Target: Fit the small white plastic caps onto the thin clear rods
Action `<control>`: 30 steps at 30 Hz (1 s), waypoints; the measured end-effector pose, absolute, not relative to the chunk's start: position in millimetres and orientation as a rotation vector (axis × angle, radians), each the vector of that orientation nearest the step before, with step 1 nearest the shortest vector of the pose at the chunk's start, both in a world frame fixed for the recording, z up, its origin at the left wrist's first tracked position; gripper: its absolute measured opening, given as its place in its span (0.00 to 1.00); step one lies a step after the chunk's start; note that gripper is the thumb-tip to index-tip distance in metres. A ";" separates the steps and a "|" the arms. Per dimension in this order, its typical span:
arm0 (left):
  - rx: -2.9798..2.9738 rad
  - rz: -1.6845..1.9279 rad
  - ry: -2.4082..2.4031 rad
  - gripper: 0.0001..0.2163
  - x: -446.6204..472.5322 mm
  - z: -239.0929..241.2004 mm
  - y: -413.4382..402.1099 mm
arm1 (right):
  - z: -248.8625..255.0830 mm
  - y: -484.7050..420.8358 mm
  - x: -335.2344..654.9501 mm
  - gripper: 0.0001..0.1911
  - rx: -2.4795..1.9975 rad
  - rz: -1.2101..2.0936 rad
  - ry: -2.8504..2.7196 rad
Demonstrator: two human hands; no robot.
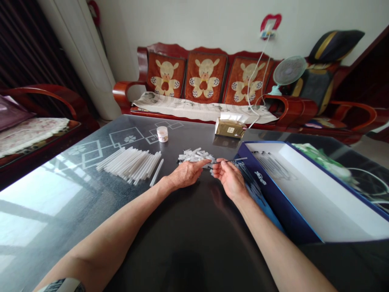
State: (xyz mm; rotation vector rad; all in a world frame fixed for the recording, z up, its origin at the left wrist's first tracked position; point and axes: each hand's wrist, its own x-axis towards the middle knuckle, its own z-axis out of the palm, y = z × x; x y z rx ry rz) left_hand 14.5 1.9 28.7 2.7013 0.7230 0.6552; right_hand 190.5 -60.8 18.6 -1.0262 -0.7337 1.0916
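Rod (pixel 241 159) lies crosswise in your right hand (pixel 230 178), its left end by your left forefinger (pixel 203 163)

Your right thumb and fingertips are closed together in a pinch on the thin dark rod, above the table (pixel 182 247) and just in front of the pile of short white pieces (pixel 196 154). Its long axis runs left to right across your view, rising slightly to the right. The pale end sticks out past your right hand toward the box (pixel 330 213); the other end points at your left hand (pixel 184 174).

That end is the relation to watch: it sits right at the left forefinger's tip, so the gap there looks small or gone. Your right hand is the nearer, being on the rod itself. Your left forefinger is stretched out, the others curled beneath; whether they grip anything, you cannot tell from here.

More dark rods (pixel 254 187) lie right of your right hand, along the box's outer wall. The white tubes (pixel 130 164) lie to the left, well apart from the rod, slanting across the table.
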 end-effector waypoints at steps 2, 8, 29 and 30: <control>2.673 0.689 0.691 0.21 14.7 28.5 2.1 | 17.8 -61.9 188.7 0.19 -1.044 1.098 -0.778; 2.557 0.745 0.763 0.15 15.2 32.4 -0.4 | 15.8 -63.8 184.9 0.18 -1.062 1.043 -0.864; 2.655 0.751 1.029 0.11 15.9 35.5 1.2 | 18.3 -56.4 193.8 0.11 -1.010 0.912 -0.631; 2.668 0.765 0.999 0.11 15.9 33.7 2.5 | 17.8 -56.3 194.0 0.09 -1.006 0.927 -0.622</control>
